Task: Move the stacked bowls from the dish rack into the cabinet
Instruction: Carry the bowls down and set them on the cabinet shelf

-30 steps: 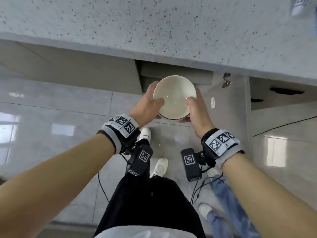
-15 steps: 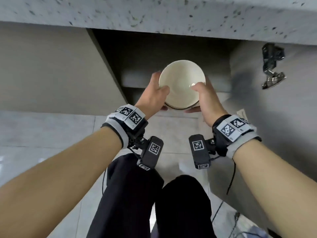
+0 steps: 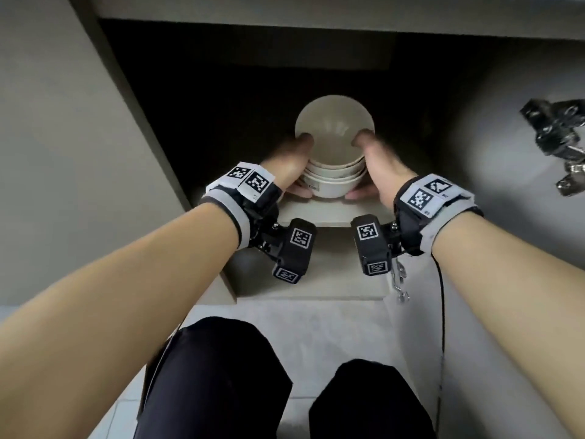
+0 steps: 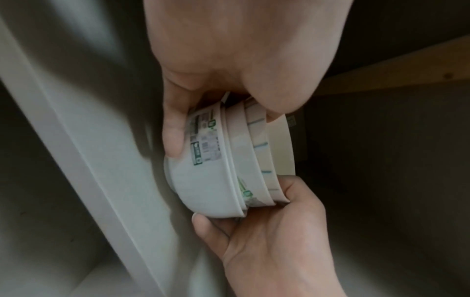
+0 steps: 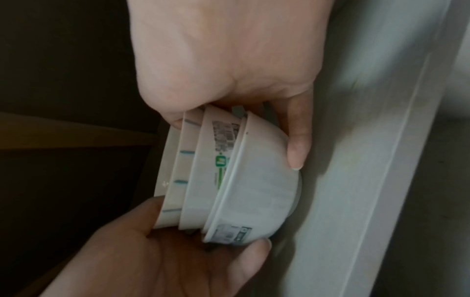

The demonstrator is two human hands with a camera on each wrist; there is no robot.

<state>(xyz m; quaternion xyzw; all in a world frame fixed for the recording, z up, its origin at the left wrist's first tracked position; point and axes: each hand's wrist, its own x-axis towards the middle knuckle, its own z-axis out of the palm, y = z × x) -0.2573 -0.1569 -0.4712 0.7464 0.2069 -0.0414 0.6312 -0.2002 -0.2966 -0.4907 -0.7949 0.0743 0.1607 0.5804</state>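
A stack of several cream bowls [image 3: 334,134], some with printed labels, sits between my two hands inside the open cabinet. My left hand [image 3: 292,166] grips its left side, thumb on the top rim and fingers [image 4: 172,130] curled under the base. In mirror fashion, my right hand [image 3: 372,167] grips the right side, with its fingers [image 5: 297,144] under the bottom bowl. The stack [image 4: 211,180] is upright and its base [image 5: 264,191] hovers at the front of the pale cabinet shelf [image 3: 332,213]. Whether it touches the shelf I cannot tell.
Behind the bowls the cabinet interior is dark. A lower cabinet floor [image 3: 307,280] lies under the shelf. The cabinet's side panel [image 3: 133,106] runs along the left, and the open door with metal hinges [image 3: 557,134] stands at the right. My knees [image 3: 221,375] are on the tiled floor below.
I have dropped down in front of the cabinet. Both hands carried the bowl stack from in front of the opening down and inward to the shelf, keeping the same grip.
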